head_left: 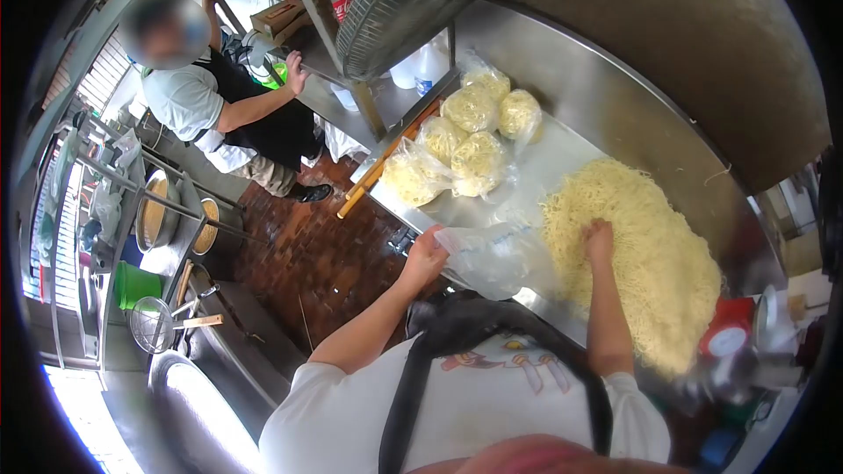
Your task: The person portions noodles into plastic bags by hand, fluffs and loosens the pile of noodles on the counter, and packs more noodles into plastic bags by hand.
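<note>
My left hand [428,256] is closed on the gathered edge of a clear plastic bag [502,260]. The bag hangs open toward the right, beside the steel worktop's front edge, and looks empty. A large heap of pale yellow noodles [654,254] spreads over the right part of the worktop [562,142]. My right hand [599,241] is down on the left side of this heap, its fingers curled into the noodles and partly hidden by them. Farther back on the left sit several knotted clear bags of noodles [477,158], grouped close together.
A large fan [399,17] stands at the back left. Wooden poles [386,158] lie along the worktop's left edge. Another person [228,96] stands by a shelf across the tiled floor [325,228]. A red scale [727,329] is beyond the heap; a green bucket [136,285] and strainer [154,325] are left.
</note>
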Tool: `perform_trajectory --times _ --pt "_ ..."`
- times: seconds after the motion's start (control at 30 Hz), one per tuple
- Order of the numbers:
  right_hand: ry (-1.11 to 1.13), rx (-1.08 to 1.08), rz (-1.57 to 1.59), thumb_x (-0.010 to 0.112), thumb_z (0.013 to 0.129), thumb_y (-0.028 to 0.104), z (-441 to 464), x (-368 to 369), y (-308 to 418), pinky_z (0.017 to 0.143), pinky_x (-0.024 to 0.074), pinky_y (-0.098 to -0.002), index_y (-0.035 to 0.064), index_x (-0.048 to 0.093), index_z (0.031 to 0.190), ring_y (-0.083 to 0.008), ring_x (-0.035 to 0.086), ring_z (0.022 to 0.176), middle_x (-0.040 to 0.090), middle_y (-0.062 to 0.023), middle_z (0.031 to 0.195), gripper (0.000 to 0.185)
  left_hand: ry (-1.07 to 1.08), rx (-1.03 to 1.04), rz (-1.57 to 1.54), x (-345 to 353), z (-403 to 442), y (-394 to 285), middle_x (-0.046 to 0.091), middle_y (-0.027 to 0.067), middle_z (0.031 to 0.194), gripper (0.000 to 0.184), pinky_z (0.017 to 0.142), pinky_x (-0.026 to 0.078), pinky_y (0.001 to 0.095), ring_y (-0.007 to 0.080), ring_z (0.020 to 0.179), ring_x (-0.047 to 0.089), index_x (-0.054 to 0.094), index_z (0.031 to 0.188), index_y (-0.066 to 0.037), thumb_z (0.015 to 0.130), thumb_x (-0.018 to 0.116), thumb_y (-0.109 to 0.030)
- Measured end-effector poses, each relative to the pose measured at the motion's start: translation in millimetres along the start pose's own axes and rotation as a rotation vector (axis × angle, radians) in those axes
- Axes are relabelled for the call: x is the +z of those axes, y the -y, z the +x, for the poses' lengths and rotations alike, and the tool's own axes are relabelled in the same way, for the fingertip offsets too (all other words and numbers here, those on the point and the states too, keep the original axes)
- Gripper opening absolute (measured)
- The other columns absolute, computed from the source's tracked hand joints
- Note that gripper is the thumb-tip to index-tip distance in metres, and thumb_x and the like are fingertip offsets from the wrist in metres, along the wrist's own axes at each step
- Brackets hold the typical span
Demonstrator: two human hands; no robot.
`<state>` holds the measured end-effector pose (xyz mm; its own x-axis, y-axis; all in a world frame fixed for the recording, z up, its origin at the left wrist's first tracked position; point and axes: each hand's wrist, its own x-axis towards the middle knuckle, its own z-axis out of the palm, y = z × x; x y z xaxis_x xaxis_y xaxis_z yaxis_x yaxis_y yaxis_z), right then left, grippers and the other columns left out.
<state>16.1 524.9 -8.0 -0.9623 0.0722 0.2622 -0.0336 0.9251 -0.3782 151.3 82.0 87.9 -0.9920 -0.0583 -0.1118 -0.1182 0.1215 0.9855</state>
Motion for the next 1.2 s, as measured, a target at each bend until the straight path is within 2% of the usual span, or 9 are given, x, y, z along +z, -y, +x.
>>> perform_trajectory --times 0.2,0.4,0.5,0.57,0.67,0.73,0.9,1.1,1.2 --pt "0.312 0.285 0.03 0.068 0.082 0.008 -11 13 -2 0.083 0.0498 -0.0445 -0.0006 0.061 0.114 -0.0382 0.062 0.095 0.062 -0.0223 0.104 0.033 0.002 -0.011 0.028 3 6 15 0.068 0.0109 0.093 0.029 0.079 0.051 0.0327 0.0191 0.086 0.064 0.059 0.113 0.001 0.087 0.061 -0.011" --pt "0.146 0.16 -0.243 0.066 0.084 0.009 -13 8 0 0.082 0.0516 -0.0459 -0.0017 0.062 0.112 -0.0364 0.064 0.096 0.064 -0.0231 0.109 0.03 -0.019 -0.021 0.023 3 1 21 0.069 0.0126 0.095 0.032 0.08 0.051 0.0321 0.0204 0.087 0.065 0.059 0.115 0.001 0.087 0.063 -0.013" --pt "0.358 0.371 -0.008 0.066 0.085 0.018 -14 -5 7 0.084 0.0518 -0.0464 -0.0024 0.063 0.108 -0.0376 0.064 0.095 0.067 -0.0227 0.102 0.031 0.002 -0.042 0.001 0 4 19 0.069 0.0127 0.095 0.034 0.08 0.051 0.0319 0.0193 0.087 0.065 0.059 0.118 0.001 0.086 0.063 -0.012" --pt "0.415 0.207 -0.119 0.063 0.088 0.029 -13 14 -24 0.086 0.0514 -0.0463 -0.0017 0.065 0.108 -0.0379 0.064 0.097 0.067 -0.0223 0.104 0.036 -0.012 0.031 0.017 2 8 52 0.07 0.0122 0.095 0.034 0.079 0.051 0.0314 0.0181 0.087 0.065 0.058 0.118 0.0 0.086 0.062 -0.01" --pt "0.164 0.186 -0.103 0.055 0.093 0.042 -5 40 -59 0.085 0.0502 -0.0493 -0.0017 0.068 0.101 -0.0415 0.064 0.095 0.067 -0.0243 0.102 0.047 0.026 0.011 -0.04 3 -5 -9 0.062 0.0035 0.081 0.024 0.066 0.048 0.0275 0.0105 0.075 0.057 0.061 0.102 -0.003 0.081 0.052 0.003" --pt "0.223 0.347 0.123 0.059 0.09 0.032 6 -30 -1 0.085 0.0498 -0.0471 0.0012 0.066 0.107 -0.0407 0.062 0.095 0.065 -0.0241 0.099 0.036 0.014 0.032 -0.126 7 -3 -3 0.063 0.0031 0.082 0.02 0.068 0.047 0.0258 0.0102 0.076 0.057 0.062 0.091 -0.004 0.079 0.05 0.006" --pt "-0.016 0.21 0.219 0.07 0.078 0.011 -12 -10 -13 0.089 0.0487 -0.045 0.0052 0.058 0.125 -0.0402 0.059 0.104 0.059 -0.0235 0.115 0.048 0.008 0.01 -0.039 15 -11 -30 0.065 0.0026 0.086 0.012 0.071 0.048 0.0259 0.0107 0.077 0.058 0.062 0.091 -0.002 0.083 0.055 0.002" --pt "0.128 0.165 0.126 0.071 0.078 0.01 -40 22 -9 0.09 0.0483 -0.0443 0.0085 0.054 0.133 -0.0381 0.059 0.105 0.057 -0.0229 0.119 0.058 0.02 -0.039 -0.079 19 -7 -38 0.065 0.003 0.086 0.011 0.071 0.048 0.0262 0.0109 0.077 0.058 0.062 0.094 0.0 0.085 0.056 -0.002" --pt "0.254 0.393 0.3 0.07 0.08 0.011 -18 3 -3 0.091 0.0482 -0.0444 0.0082 0.051 0.136 -0.0377 0.059 0.107 0.056 -0.0231 0.126 0.059 0.001 0.045 0.018 16 -8 -40 0.065 0.0036 0.086 0.011 0.071 0.048 0.0263 0.0112 0.077 0.058 0.062 0.096 0.0 0.086 0.057 -0.003"
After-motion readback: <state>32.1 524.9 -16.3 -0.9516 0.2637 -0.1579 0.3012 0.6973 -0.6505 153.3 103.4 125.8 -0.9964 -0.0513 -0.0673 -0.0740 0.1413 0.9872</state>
